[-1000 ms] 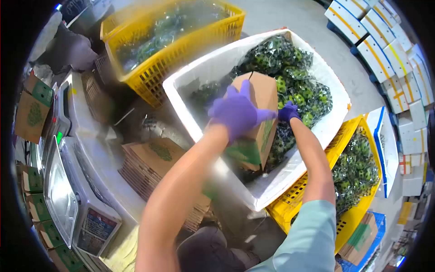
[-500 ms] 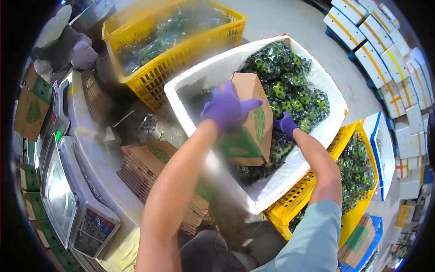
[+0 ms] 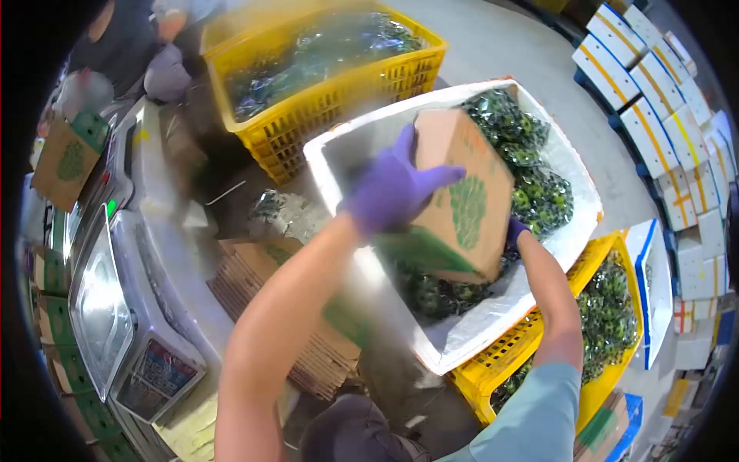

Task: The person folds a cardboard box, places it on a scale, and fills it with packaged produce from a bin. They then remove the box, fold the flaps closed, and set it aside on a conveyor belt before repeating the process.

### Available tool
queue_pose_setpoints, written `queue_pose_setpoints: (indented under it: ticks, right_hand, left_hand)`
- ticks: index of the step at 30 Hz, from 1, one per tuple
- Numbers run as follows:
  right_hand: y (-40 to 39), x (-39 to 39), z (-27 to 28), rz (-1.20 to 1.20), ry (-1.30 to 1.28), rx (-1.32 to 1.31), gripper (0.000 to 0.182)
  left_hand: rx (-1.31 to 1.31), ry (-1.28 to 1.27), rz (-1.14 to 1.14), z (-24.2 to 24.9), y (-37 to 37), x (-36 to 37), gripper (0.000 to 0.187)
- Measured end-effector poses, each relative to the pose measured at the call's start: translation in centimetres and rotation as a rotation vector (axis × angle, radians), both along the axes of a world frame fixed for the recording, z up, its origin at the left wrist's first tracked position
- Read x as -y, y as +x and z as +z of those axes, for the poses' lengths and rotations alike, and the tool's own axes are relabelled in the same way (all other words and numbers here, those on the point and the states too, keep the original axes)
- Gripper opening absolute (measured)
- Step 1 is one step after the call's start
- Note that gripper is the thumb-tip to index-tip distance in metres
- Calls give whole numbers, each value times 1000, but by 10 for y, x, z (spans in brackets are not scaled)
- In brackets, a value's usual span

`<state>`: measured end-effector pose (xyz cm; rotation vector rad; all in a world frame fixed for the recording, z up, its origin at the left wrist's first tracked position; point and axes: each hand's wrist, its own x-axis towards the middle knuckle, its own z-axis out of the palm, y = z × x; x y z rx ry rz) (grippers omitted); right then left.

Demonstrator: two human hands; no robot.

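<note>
A brown and green cardboard box (image 3: 469, 204) is tilted over a white foam bin (image 3: 573, 146). My left hand (image 3: 396, 185), in a purple glove, grips its left side, with the thumb across the near face. My right hand (image 3: 517, 233), gloved too, is at the box's lower right edge; its fingers are mostly hidden behind the box. Plastic-wrapped bunches of green produce (image 3: 539, 192) lie in the bin, right of and below the box. Whether the box holds anything is not visible.
A yellow crate (image 3: 289, 127) of wrapped produce stands behind, another yellow crate (image 3: 493, 369) at the right. Flattened cartons (image 3: 308, 346) lie beside a scale (image 3: 104, 308) at the left. White boxes (image 3: 650, 135) are stacked at the far right. A co-worker (image 3: 115, 46) is at the upper left.
The box has moved right and looks larger, its printed face turned more towards the camera. My right hand's fingers have gone behind it. The whole view has shifted slightly.
</note>
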<state>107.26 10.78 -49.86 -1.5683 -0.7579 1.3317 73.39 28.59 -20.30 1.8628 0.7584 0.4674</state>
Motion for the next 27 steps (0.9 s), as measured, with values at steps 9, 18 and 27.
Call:
queue_pose_setpoints:
  ticks: [9, 18, 27]
  right_hand:
    - [-106, -74, 74, 75, -732, 887, 124]
    - [-113, -27, 146, -39, 45, 49, 48]
    - [-264, -62, 425, 441, 307, -469, 56]
  left_hand:
    - [878, -3, 4, 27, -118, -25, 34]
    - [955, -727, 251, 12, -220, -2, 57]
    - [1092, -885, 304, -34, -241, 47, 60]
